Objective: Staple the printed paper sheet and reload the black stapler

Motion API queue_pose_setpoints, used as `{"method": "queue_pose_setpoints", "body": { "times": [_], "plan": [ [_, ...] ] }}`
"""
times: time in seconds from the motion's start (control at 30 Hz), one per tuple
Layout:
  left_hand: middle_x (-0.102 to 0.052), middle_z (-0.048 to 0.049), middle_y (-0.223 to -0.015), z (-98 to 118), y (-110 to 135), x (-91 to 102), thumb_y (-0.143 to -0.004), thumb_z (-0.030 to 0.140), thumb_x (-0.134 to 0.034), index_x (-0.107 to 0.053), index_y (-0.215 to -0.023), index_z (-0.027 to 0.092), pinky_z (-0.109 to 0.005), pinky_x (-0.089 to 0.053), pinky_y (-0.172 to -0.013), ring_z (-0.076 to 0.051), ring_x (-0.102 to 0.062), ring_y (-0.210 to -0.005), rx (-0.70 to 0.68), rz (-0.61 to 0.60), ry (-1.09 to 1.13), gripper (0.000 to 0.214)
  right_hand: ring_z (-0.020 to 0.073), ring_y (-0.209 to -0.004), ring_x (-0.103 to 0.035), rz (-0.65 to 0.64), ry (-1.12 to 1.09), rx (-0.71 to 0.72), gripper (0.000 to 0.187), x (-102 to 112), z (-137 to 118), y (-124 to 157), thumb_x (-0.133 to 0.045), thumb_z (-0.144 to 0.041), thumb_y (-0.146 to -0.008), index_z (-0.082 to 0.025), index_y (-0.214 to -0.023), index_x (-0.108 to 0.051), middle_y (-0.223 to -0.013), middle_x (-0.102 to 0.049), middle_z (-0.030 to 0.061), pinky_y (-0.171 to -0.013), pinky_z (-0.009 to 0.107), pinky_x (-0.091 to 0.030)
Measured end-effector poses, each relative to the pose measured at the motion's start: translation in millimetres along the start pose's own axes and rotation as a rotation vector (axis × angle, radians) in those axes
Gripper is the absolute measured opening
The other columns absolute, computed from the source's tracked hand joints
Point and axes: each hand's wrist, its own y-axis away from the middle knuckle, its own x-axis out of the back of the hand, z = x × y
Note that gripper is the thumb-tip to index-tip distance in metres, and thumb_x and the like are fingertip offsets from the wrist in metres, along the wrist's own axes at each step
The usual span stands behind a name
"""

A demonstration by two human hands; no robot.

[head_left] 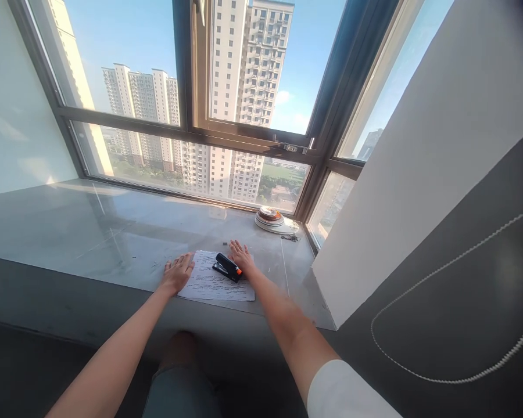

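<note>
On the grey window sill lie printed sheets of paper (204, 290), stacked near its front edge. A black stapler (228, 268) with an orange part at one end rests on top of the sheets. Its jaw end points to the upper left. My left hand (178, 273) lies flat at the left edge of the paper, fingers stretched out. At the upper right edge of the paper, beside the stapler, my right hand (241, 257) lies with its fingers extended and apart. Just beyond the sheets is a small dark piece (225, 244), perhaps a strip of staples.
A stack of round plate-like items (270, 219) stands in the far right corner of the sill (126, 232), with a small dark object (291, 237) beside it. Framed windows border the back. A white wall slants up at right, and a beaded cord (418, 284) hangs there.
</note>
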Motion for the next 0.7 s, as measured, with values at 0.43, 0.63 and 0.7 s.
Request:
{"method": "queue_pose_setpoints", "body": {
  "times": [0.43, 0.63, 0.7],
  "plan": [
    [-0.051, -0.0103, -0.156, 18, 10, 7.8, -0.097, 0.033, -0.042, -0.06, -0.13, 0.027, -0.064, -0.022, -0.123, -0.034, -0.04, -0.148, -0.021, -0.01, -0.06, 0.039, 0.0283, -0.152, -0.036, 0.167, 0.099, -0.277, 0.039, 26, 77, 76, -0.04, -0.022, -0.103, -0.017, -0.137, -0.058, -0.156, -0.05, 0.017, -0.121, 0.049, -0.031],
    [-0.053, -0.0134, -0.152, 17, 9, 4.9, -0.097, 0.033, -0.042, -0.057, -0.13, 0.026, -0.064, -0.023, -0.121, -0.035, -0.041, -0.146, -0.045, -0.006, -0.112, 0.037, 0.0285, -0.122, -0.057, 0.315, 0.092, -0.288, 0.029, 35, 73, 79, -0.041, -0.026, -0.103, -0.015, -0.111, -0.067, -0.123, -0.067, 0.0182, -0.102, 0.041, -0.045],
    [-0.053, -0.0142, -0.151, 17, 8, 4.0, -0.097, 0.032, -0.041, -0.057, -0.13, 0.025, -0.065, -0.023, -0.12, -0.036, -0.042, -0.145, -0.053, -0.001, -0.106, 0.037, 0.0281, -0.114, -0.058, 0.465, 0.007, -0.273, 0.035, 41, 73, 85, -0.034, -0.028, -0.105, -0.016, -0.104, -0.067, -0.112, -0.069, 0.0167, -0.098, 0.041, -0.046]
  ]
}}
